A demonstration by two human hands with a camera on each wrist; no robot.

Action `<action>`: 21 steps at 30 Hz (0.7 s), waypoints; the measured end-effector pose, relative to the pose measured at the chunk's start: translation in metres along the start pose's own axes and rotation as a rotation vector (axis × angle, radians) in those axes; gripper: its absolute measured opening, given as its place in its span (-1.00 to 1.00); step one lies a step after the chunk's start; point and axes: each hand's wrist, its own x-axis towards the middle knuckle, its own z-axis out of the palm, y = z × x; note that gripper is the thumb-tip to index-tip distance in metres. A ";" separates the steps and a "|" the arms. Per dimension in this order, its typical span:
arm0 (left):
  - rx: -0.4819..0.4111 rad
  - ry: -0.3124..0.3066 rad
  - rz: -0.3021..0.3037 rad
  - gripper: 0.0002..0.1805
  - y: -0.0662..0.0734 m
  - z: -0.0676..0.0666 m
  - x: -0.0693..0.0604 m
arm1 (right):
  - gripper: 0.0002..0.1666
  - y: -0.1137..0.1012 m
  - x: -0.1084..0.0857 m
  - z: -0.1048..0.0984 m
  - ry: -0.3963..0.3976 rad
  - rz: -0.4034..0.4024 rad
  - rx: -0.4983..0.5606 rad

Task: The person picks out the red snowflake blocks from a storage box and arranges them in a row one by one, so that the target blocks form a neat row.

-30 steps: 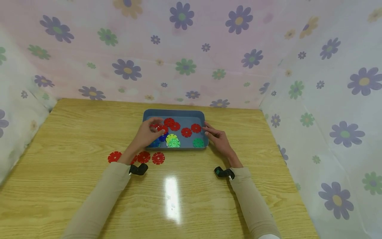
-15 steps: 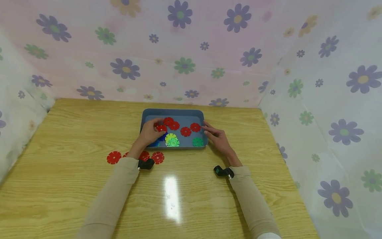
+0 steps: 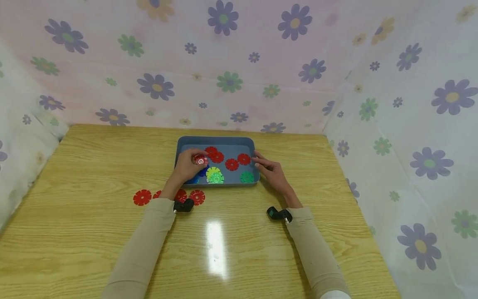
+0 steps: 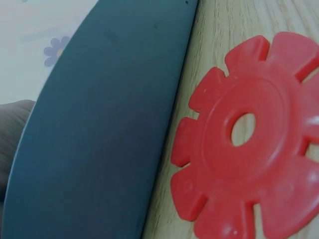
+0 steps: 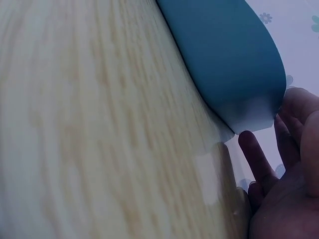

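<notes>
In the head view my left hand [image 3: 185, 167] reaches over the left part of a blue-grey tray [image 3: 220, 185]. Its thumb and fingers pinch a red notched plastic disc [image 3: 201, 160], which catches the light. Only a dark bit of that hand [image 4: 12, 134] shows behind the tray wall [image 4: 99, 119] in the left wrist view. At the tray's right end, my right hand [image 3: 275, 174] touches the rim with relaxed, fairly straight fingers. The right wrist view shows these fingers [image 5: 256, 154] by the tray's corner [image 5: 249, 99].
Inside the tray lie more red discs [image 3: 232, 165], a yellow disc [image 3: 213, 171], a light green disc [image 3: 216, 178], a green disc [image 3: 247, 177] and a partly covered blue disc [image 3: 202, 171]. Several red discs [image 3: 142, 197] form a row on the wooden table before the tray, partly under my left arm.
My left hand has moved slightly right and closed its fingers on a red disc, which now tilts and shines. The right hand has stayed at the tray's end.
</notes>
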 end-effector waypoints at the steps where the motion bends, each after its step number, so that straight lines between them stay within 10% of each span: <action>1: 0.000 0.004 0.004 -0.67 0.000 0.000 0.000 | -0.57 0.000 0.000 0.000 -0.001 0.001 -0.001; 21: -0.004 0.070 0.016 -0.88 0.000 0.002 -0.002 | -0.58 0.000 0.000 0.000 -0.008 0.012 0.021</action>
